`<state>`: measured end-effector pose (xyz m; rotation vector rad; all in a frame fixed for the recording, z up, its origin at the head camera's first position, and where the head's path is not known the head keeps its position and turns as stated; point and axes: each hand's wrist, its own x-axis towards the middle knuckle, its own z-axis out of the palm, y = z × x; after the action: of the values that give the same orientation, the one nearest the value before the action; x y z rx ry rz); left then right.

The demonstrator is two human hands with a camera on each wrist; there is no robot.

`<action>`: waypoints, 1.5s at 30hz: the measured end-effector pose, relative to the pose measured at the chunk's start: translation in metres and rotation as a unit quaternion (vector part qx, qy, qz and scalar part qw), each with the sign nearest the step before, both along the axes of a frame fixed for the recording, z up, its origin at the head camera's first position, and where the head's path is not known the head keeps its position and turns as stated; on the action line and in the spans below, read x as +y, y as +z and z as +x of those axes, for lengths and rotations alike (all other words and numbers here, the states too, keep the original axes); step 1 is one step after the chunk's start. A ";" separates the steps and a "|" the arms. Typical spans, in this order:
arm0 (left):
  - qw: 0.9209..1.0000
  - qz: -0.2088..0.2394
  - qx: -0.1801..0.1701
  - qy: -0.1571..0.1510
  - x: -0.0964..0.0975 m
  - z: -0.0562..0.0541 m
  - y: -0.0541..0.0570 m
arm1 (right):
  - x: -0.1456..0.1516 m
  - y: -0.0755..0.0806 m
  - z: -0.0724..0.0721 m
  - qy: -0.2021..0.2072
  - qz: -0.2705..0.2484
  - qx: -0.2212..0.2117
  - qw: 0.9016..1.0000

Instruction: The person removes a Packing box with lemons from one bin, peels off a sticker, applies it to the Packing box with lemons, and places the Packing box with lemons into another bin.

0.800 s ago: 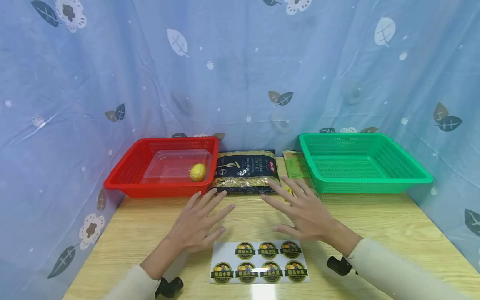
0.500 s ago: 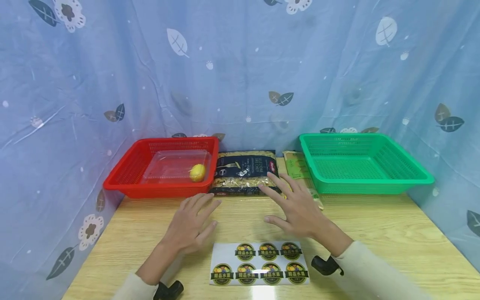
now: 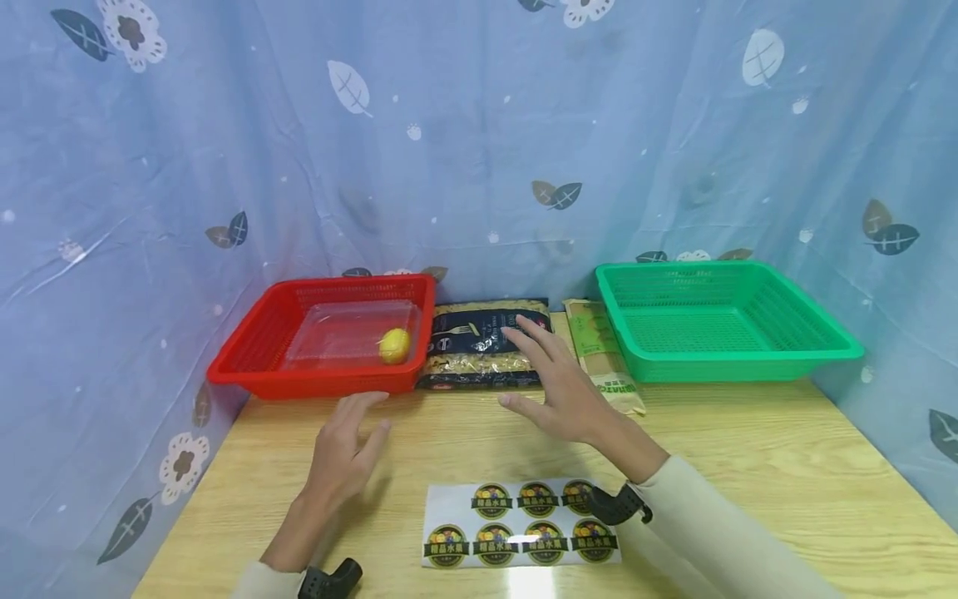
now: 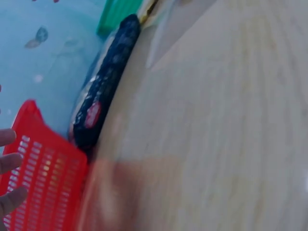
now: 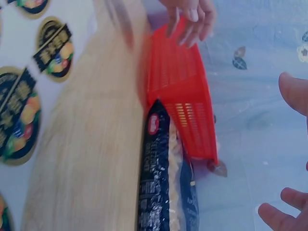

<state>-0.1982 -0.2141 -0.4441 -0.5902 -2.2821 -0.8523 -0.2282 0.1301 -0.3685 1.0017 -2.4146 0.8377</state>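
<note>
My left hand (image 3: 340,449) hovers over the table just in front of the red basket (image 3: 314,384), its fingers loosely bent and holding nothing. Inside that basket are a clear plastic box (image 3: 340,324) and a yellow lemon (image 3: 394,345). My right hand (image 3: 563,391), fingers spread, is in the air and covers part of a bag of penne pasta (image 3: 467,364) in the head view. It holds nothing either. A sheet of round fruit stickers (image 3: 449,506) lies on the table nearer to me, below both hands. The right wrist view also catches the left hand (image 5: 190,19) beside the red basket.
To the right of the pasta lies a green and tan packet (image 3: 591,329), close against the green basket (image 3: 741,368). A blue patterned curtain (image 3: 479,150) hangs behind everything. The wooden table (image 3: 748,466) extends toward me.
Both hands have shifted left. The left hand has drawn away from the middle, its fingers now less spread. The right hand has also risen, uncovering more of the green packet.
</note>
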 end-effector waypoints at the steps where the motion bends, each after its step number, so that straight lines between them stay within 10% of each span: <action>1: 1.000 0.016 0.003 -0.001 -0.002 -0.002 0.001 | -0.002 0.002 -0.002 0.001 -0.006 -0.011 1.000; 7: 0.988 0.151 -0.034 0.025 -0.011 -0.019 0.006 | -0.017 0.016 -0.012 0.020 -0.034 -0.083 0.996; 11: 0.958 0.245 -0.135 0.064 -0.016 -0.025 0.010 | -0.034 0.022 -0.020 0.031 -0.056 -0.130 0.989; 15: 0.909 0.350 -0.210 0.083 -0.021 -0.029 0.010 | -0.052 0.022 -0.028 0.036 -0.075 -0.168 0.982; 22: 0.792 0.559 -0.234 0.069 -0.023 -0.039 0.005 | -0.075 0.014 -0.041 0.048 -0.105 -0.220 0.969; 31: 0.725 0.650 -0.214 0.071 -0.025 -0.048 0.016 | -0.111 0.020 -0.061 0.027 -0.165 -0.293 0.942; 39: 0.592 0.787 -0.165 0.048 -0.028 -0.057 0.023 | -0.143 0.024 -0.081 -0.001 -0.143 -0.303 0.942; 45: 0.563 0.821 -0.090 0.041 -0.031 -0.065 0.021 | -0.165 0.027 -0.086 -0.026 -0.146 -0.320 0.936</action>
<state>-0.2627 -0.2446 -0.4234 0.5200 -0.6898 -2.3924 -0.3142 -0.0352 -0.3411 0.6040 -2.6798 1.6519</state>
